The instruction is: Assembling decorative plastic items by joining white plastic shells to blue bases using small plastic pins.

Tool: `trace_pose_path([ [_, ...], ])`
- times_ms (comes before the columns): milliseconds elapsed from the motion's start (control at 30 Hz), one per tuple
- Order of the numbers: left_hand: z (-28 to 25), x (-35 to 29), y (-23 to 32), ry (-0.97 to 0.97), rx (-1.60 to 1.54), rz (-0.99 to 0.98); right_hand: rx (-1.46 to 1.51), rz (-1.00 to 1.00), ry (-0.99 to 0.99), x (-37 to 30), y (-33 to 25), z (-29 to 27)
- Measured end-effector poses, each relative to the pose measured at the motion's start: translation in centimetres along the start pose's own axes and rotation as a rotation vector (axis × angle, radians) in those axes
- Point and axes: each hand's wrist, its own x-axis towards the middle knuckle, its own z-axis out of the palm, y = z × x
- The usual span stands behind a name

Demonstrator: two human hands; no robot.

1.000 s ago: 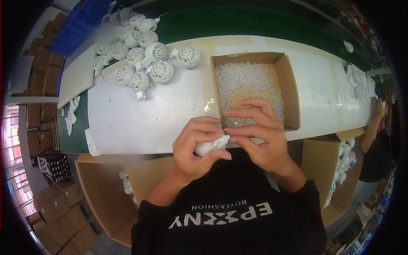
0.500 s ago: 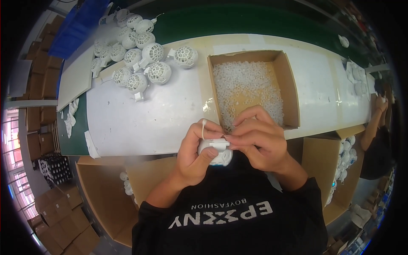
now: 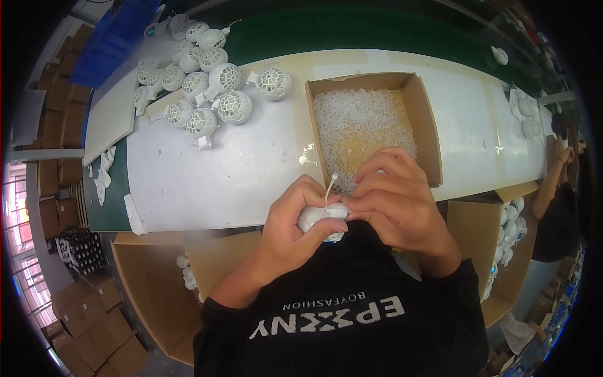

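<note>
My left hand (image 3: pixel 292 220) is closed around a small white rounded plastic housing (image 3: pixel 323 215), with the thumb along its near side. From the housing's top a thin pale cable (image 3: pixel 328 190) sticks up, with a small white connector at its end. My right hand (image 3: pixel 392 204) pinches at the housing's right end, thumb and forefinger pressed together. Whatever lies between those fingertips is hidden. Both hands are just in front of the table's near edge, by the near side of an open cardboard box (image 3: pixel 426 135) of small clear plastic rings (image 3: pixel 358 116).
White ball-shaped parts with lattice fronts (image 3: pixel 234 107) are heaped at the table's far left. Below the table, open cartons hold more white parts, one at left (image 3: pixel 147 283) and one at right (image 3: pixel 474 242). Another person's arm (image 3: pixel 553 173) shows at far right.
The cable has swung from upright to leaning right, its connector now higher. The housing has tilted and risen slightly in my left hand. My right hand has shifted a little right, still pinching.
</note>
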Motion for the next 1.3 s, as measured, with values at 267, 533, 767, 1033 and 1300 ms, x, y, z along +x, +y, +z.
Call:
trace_pose_path([
  [267,0.1,0.4,-0.2,0.081,-0.139,0.240,0.763,0.453,0.129,-2.7,-0.7,3.4],
  [533,0.0,0.5,-0.1,0.079,0.196,0.298,0.267,0.232,0.115,-1.1,-1.4,1.2],
  [767,0.7,0.8,2.2,0.055,0.158,0.168,0.282,0.128,0.035,-0.4,-1.1,0.0],
  [1033,0.2,1.0,2.7,-0.234,0.310,0.113,0.499,0.244,-0.263,1.3,-0.2,-1.3],
  [1300,-0.2,0.6,2.8,-0.160,0.204,0.127,0.708,0.498,-0.214,0.6,-0.9,-2.1],
])
